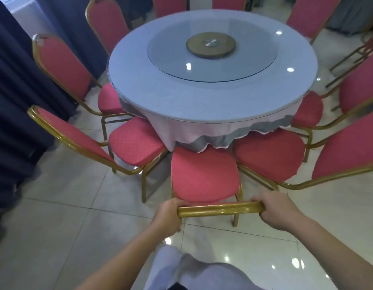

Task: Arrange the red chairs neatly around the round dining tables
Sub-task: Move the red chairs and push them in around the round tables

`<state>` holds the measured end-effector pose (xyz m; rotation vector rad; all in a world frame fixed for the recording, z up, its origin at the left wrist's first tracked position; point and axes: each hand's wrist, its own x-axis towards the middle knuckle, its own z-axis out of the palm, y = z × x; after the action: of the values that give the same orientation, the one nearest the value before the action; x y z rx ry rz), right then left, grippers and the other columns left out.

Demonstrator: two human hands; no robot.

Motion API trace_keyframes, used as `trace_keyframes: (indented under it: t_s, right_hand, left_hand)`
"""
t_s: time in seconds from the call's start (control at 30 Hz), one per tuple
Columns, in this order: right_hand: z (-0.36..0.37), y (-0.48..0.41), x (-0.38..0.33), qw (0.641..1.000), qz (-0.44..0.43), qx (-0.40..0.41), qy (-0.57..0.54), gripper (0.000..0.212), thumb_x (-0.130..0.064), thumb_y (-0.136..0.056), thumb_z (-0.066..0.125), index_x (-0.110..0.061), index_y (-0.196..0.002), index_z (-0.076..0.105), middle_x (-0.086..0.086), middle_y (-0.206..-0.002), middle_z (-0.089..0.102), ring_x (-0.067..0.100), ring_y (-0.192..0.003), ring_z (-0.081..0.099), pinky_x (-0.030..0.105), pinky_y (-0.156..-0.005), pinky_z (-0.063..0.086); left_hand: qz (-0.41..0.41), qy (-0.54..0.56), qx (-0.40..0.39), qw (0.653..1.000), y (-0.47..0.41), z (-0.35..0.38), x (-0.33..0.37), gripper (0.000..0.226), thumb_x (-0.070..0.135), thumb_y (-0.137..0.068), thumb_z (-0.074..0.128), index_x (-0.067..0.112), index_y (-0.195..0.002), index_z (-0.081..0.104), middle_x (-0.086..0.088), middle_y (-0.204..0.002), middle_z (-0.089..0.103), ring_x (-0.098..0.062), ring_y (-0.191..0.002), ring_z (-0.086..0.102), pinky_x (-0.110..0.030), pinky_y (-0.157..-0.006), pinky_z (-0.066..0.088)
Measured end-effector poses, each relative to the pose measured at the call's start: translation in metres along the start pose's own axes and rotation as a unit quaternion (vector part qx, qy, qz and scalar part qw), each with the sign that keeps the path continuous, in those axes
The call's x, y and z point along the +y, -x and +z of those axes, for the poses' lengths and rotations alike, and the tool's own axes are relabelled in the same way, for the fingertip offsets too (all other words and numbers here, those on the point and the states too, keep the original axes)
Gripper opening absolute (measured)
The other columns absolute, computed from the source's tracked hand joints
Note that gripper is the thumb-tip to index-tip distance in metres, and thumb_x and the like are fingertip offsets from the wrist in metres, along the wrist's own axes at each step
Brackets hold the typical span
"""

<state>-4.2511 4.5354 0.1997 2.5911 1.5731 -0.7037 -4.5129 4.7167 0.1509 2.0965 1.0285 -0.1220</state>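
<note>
One round desk (pixel 212 105) fills the upper centre of the frame, carrying one glass turntable (pixel 212 65) with one gold disc (pixel 210 45) at its middle. About eleven red chairs (pixel 204 176) ring it: four at left, two at the top edge, four at right, one at bottom centre. Two bare hands, the left hand (pixel 168 214) and right hand (pixel 279 212), show at the bottom.

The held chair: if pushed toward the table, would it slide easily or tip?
Likely slides: the chair stands on thin metal legs on glossy tile floor. Probably rigid and fairly light, given its tubular gold frame. Both hands grip the backrest top, so high pushing might tip it forward.
</note>
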Motion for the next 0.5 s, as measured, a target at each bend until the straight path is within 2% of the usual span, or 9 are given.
trace_keyframes:
  t_s: [0.1, 0.2, 0.33, 0.43, 0.5]
  right_hand:
    - [0.013, 0.023, 0.006, 0.999, 0.014, 0.023, -0.018, 0.040, -0.009, -0.075, 0.052, -0.041, -0.092, 0.070, -0.008, -0.080, 0.067, 0.011, -0.071, 0.055, 0.022, -0.057, 0.038]
    - [0.019, 0.036, 0.012, 0.998, 0.066, 0.019, -0.014, 0.036, -0.011, -0.073, 0.053, -0.037, -0.090, 0.070, -0.006, -0.082, 0.069, 0.013, -0.074, 0.061, 0.029, -0.064, 0.048]
    - [0.018, 0.041, 0.016, 0.993, 0.114, 0.002, -0.019, 0.023, -0.013, -0.073, 0.051, -0.032, -0.076, 0.063, -0.006, -0.075, 0.065, 0.018, -0.075, 0.062, 0.030, -0.063, 0.050]
    - [0.020, 0.050, 0.018, 0.987, 0.129, 0.007, -0.100, 0.034, -0.007, -0.075, 0.053, -0.039, -0.071, 0.060, -0.007, -0.073, 0.064, 0.015, -0.073, 0.060, 0.030, -0.061, 0.047]
    - [0.022, 0.056, 0.019, 0.986, 0.114, -0.001, -0.119, 0.044, -0.003, -0.077, 0.052, -0.046, -0.077, 0.061, -0.011, -0.080, 0.065, 0.012, -0.080, 0.059, 0.030, -0.065, 0.041]
  left_hand:
    - [0.037, -0.029, -0.020, 0.999, 0.002, -0.001, 0.006, 0.047, -0.001, -0.085, 0.054, 0.037, -0.105, 0.073, 0.017, -0.085, 0.063, -0.007, -0.076, 0.061, -0.028, -0.067, 0.056]
    - [0.055, -0.044, -0.048, 0.996, -0.009, -0.005, 0.019, 0.038, 0.002, -0.084, 0.054, 0.028, -0.102, 0.075, 0.008, -0.090, 0.068, -0.016, -0.079, 0.065, -0.030, -0.064, 0.056]
    - [0.067, -0.070, -0.061, 0.993, -0.028, -0.007, 0.034, 0.028, 0.000, -0.084, 0.052, 0.017, -0.094, 0.073, -0.003, -0.089, 0.069, -0.022, -0.084, 0.064, -0.033, -0.075, 0.056]
    - [0.065, -0.085, -0.071, 0.992, -0.035, -0.005, 0.043, 0.027, 0.000, -0.084, 0.050, 0.015, -0.089, 0.071, -0.006, -0.085, 0.070, -0.025, -0.083, 0.065, -0.035, -0.075, 0.056]
    - [0.065, -0.090, -0.069, 0.991, -0.030, 0.000, 0.042, 0.026, 0.001, -0.085, 0.051, 0.016, -0.089, 0.071, -0.006, -0.086, 0.069, -0.025, -0.084, 0.064, -0.038, -0.077, 0.056]
